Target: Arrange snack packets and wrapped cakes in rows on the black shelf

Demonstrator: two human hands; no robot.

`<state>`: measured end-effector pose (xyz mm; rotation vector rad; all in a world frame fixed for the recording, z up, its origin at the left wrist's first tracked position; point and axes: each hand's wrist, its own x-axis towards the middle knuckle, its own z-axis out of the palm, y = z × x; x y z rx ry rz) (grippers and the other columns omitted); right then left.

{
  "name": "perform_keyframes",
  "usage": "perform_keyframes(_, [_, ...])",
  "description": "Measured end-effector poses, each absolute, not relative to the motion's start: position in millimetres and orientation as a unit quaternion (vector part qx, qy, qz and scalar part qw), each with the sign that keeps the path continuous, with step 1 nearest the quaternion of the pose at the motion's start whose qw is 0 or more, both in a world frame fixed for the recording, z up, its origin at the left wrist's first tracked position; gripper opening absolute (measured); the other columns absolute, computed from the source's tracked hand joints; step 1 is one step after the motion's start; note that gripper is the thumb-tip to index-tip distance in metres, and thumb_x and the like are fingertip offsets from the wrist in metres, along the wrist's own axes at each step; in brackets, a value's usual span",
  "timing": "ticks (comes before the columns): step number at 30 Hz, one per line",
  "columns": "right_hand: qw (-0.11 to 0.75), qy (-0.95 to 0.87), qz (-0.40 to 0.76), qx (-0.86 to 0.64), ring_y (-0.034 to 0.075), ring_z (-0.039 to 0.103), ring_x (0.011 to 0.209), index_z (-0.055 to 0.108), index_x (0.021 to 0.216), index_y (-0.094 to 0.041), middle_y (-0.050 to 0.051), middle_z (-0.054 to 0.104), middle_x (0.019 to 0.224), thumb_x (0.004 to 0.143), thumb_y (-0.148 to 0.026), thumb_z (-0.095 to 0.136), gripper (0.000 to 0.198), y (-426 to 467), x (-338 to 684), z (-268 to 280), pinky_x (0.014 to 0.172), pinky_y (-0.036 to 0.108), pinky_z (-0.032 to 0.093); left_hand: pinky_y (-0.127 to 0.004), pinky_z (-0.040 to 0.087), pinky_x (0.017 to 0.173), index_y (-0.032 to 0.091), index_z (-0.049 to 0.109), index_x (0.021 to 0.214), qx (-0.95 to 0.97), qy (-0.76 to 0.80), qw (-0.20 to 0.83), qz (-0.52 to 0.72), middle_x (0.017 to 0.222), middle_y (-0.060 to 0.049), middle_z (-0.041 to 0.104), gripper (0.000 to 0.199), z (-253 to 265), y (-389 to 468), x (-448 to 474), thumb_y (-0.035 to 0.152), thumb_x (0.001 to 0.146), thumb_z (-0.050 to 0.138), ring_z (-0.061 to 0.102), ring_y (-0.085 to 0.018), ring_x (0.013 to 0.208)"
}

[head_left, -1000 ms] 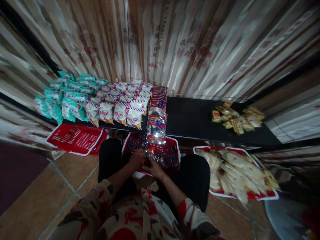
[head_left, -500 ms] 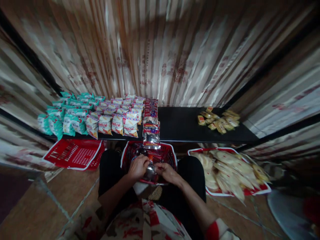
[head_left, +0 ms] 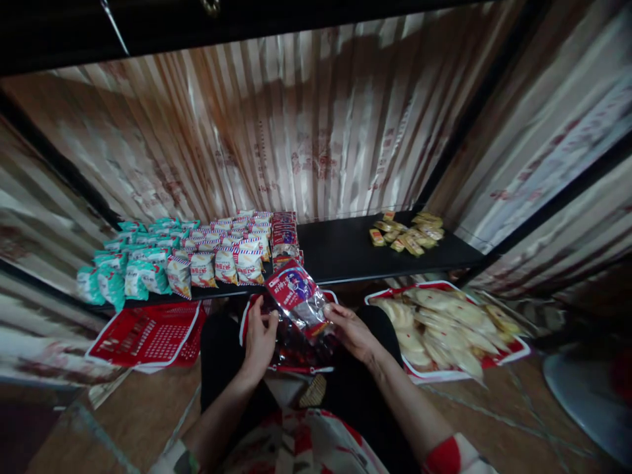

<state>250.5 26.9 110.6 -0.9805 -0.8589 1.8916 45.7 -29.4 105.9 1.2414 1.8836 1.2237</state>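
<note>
A red packet with a clear lower window and a blue printed figure (head_left: 295, 284) is tilted up over the basket between my knees. My right hand (head_left: 351, 331) pinches it at its right edge. Just left of the packet is my left hand (head_left: 259, 343), thumb and fingers apart; whether a fingertip touches the packet I cannot tell. Below, the red basket (head_left: 243, 321) with a white rim contains dark, shiny packets (head_left: 291, 355), partly covered by the held one. A row of similar red packets (head_left: 284, 230) lies on the black shelf straight ahead.
The black shelf (head_left: 336, 253) also bears teal bags (head_left: 138, 263), white striped bags (head_left: 226, 263) and small yellow packs (head_left: 412, 234). A red basket (head_left: 148, 332) stands at left. Another basket (head_left: 444, 286) at right is heaped with pale bagged pieces. A black bar (head_left: 296, 16) crosses above.
The red packet has come up out of the basket in my right hand. My left hand has moved left, its fingers spread. The camera view has shifted, showing a black bar on top.
</note>
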Motion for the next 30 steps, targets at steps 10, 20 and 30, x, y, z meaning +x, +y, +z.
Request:
perform_keyframes(10, [0.408, -0.307, 0.749, -0.422, 0.013, 0.061, 0.062, 0.064, 0.083, -0.019, -0.001, 0.068, 0.072, 0.058, -0.036, 0.079, 0.033, 26.1, 219.8, 105.4, 0.058, 0.022, 0.045, -0.025, 0.051, 0.076, 0.015, 0.057, 0.099, 0.439, 0.606, 0.433, 0.502, 0.098, -0.007, 0.067, 0.023, 91.6, -28.3, 65.3, 0.031, 0.083, 0.054, 0.064, -0.015, 0.085])
perform_keyframes(20, [0.358, -0.332, 0.767, -0.415, 0.020, 0.067, 0.065, 0.068, 0.081, -0.017, 0.005, 0.072, 0.073, 0.063, -0.045, 0.077, 0.035, 39.8, 225.8, 98.2, 0.065, 0.032, 0.051, -0.024, 0.049, 0.073, 0.020, 0.055, 0.082, 0.439, 0.636, 0.401, 0.492, 0.082, -0.003, 0.068, 0.022, 79.4, -0.8, 69.4, 0.039, 0.085, 0.047, 0.064, -0.016, 0.077])
perform_keyframes(30, [0.379, -0.346, 0.717, -0.472, 0.026, 0.069, 0.074, 0.063, 0.091, -0.020, 0.007, 0.073, 0.080, 0.060, -0.055, 0.076, 0.049, 78.7, 218.7, 103.1, 0.062, 0.035, 0.053, -0.024, 0.049, 0.069, 0.018, 0.057, 0.079, 0.409, 0.613, 0.420, 0.529, 0.077, -0.003, 0.065, 0.023, 83.3, 48.9, 86.8, 0.039, 0.083, 0.048, 0.062, -0.015, 0.074])
